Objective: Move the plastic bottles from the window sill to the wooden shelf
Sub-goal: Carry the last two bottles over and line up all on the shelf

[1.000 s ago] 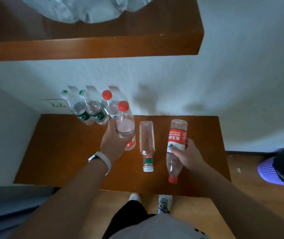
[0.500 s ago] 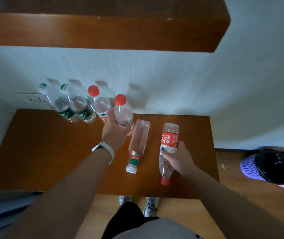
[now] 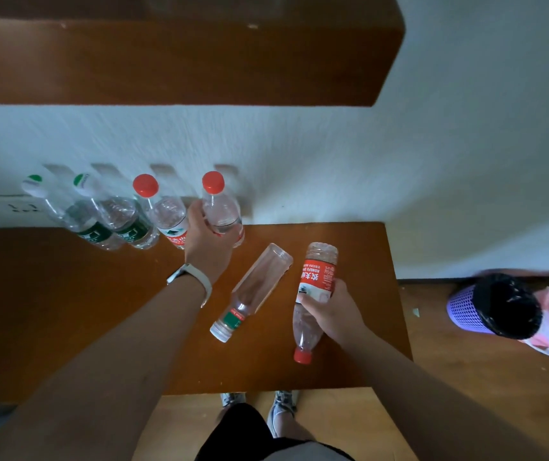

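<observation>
On the brown wooden shelf (image 3: 50, 311) a row of bottles stands upright against the white wall: two green-capped bottles (image 3: 90, 224) (image 3: 130, 224) and a red-capped bottle (image 3: 166, 217). My left hand (image 3: 205, 244) grips a fourth upright red-capped bottle (image 3: 221, 207) at the right end of that row. A clear bottle with a white cap (image 3: 253, 291) lies on its side in the middle of the shelf. Just right of it, my right hand (image 3: 333, 311) holds a red-labelled bottle (image 3: 318, 277), which lies with its red cap toward me.
A second wooden board (image 3: 183, 61) juts out from the wall above. A wall socket (image 3: 17, 204) sits behind the leftmost bottle. On the floor to the right stands a purple mesh bin (image 3: 466, 311) with a black liner. My feet show below the shelf's front edge.
My left hand has carried the upright red-capped bottle back toward the wall, into line with the row. The lying white-capped bottle has swung to a slant. The view has tilted downward.
</observation>
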Action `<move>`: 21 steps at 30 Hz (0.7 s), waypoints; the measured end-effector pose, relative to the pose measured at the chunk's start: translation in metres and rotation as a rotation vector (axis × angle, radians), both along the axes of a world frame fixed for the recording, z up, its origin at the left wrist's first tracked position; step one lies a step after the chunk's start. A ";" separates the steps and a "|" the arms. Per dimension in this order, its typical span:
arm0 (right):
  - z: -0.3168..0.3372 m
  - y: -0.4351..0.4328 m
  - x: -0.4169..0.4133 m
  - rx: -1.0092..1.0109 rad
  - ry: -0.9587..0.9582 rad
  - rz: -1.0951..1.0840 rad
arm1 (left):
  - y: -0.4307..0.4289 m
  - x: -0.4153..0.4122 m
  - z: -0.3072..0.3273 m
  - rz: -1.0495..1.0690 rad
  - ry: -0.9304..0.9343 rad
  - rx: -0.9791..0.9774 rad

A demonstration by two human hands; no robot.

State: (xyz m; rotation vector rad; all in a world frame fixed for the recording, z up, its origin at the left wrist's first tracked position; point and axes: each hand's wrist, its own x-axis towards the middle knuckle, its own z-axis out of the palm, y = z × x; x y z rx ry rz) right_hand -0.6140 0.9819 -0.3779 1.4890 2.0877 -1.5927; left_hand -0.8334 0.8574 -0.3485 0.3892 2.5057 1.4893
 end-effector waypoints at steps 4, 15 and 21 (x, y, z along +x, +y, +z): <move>-0.001 0.005 0.006 0.010 0.014 0.029 | -0.002 0.007 0.000 0.001 -0.041 0.025; 0.004 0.031 0.026 0.197 0.027 0.265 | -0.070 0.080 -0.009 -0.015 -0.142 -0.258; 0.011 0.039 0.038 0.693 0.030 0.691 | -0.072 0.086 -0.006 -0.219 -0.065 -0.390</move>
